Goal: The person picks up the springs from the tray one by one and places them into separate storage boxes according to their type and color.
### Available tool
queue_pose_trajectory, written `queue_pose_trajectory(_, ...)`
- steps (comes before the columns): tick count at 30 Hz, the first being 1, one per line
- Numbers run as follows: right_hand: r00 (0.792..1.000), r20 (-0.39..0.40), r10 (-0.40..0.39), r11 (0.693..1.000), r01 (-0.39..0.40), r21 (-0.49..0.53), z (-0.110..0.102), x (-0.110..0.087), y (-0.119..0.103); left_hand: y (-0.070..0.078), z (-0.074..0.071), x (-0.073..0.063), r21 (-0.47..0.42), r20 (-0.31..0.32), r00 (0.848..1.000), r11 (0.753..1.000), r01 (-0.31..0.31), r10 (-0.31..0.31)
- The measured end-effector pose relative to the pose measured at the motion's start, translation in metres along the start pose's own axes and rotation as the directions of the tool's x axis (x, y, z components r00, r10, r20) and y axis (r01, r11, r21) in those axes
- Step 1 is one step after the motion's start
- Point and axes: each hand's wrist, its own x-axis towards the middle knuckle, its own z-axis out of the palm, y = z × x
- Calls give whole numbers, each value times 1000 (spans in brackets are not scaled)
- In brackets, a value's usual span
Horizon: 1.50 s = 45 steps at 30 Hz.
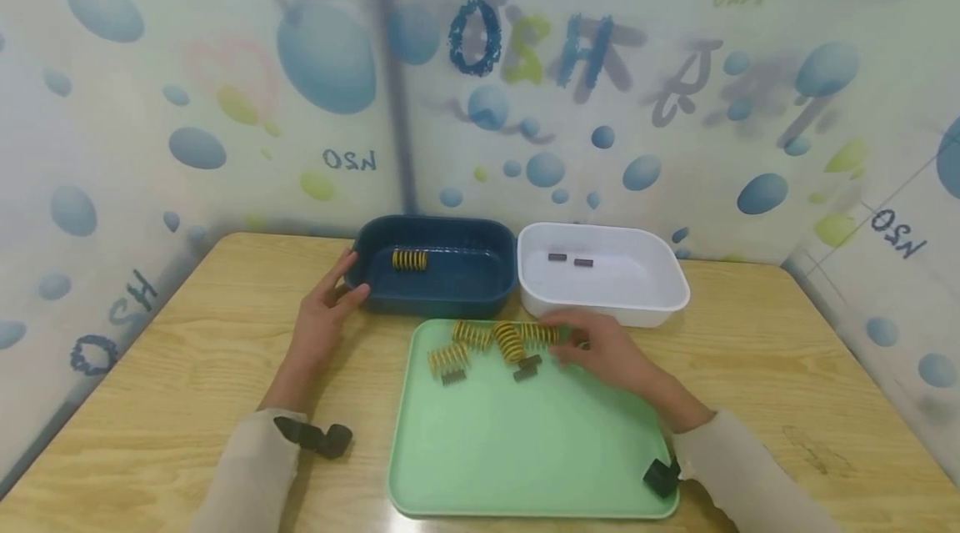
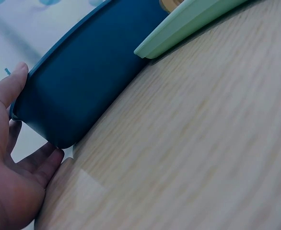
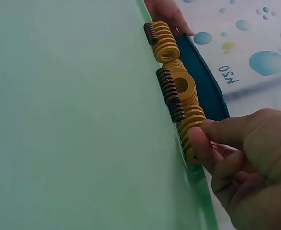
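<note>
My left hand (image 1: 325, 306) holds the left end of a dark blue bin (image 1: 442, 305), its thumb and fingers spread around the corner. In the left wrist view one digit lies at the bin's rim while other fingertips (image 2: 56, 155) reach its lower corner. With bent fingers, my right hand (image 1: 603, 349) pinches the rightmost yellow coil spring (image 1: 534, 334) at the far edge of the green tray (image 1: 540, 450). The fingertips partly cover that spring. Beside it stand more yellow springs (image 3: 167, 40), with several small dark springs (image 3: 168, 86) along their near side.
One yellow spring (image 1: 409, 260) lies inside the blue bin. A white bin (image 1: 637, 314) to its right contains two small dark springs (image 1: 557, 257). Both bins stand behind the tray on a wooden table (image 1: 780, 383), against a patterned wall covering (image 1: 420, 133).
</note>
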Motion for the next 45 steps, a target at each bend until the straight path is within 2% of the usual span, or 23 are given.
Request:
queue_pose_trajectory(10,998,0,56,998,-56,27,1,-1,1,1,0,0,-5,6,1000,1000,-10,10)
queue_pose_trajectory(20,995,-25,96,995,-97,-11,4,-2,4,1,1,-1,-14,6,1000,1000,-6,6)
queue_pose_trajectory(45,983,-49,176,981,-171,89,10,-4,7,1,0,-1,6,8,1000,1000,-6,6)
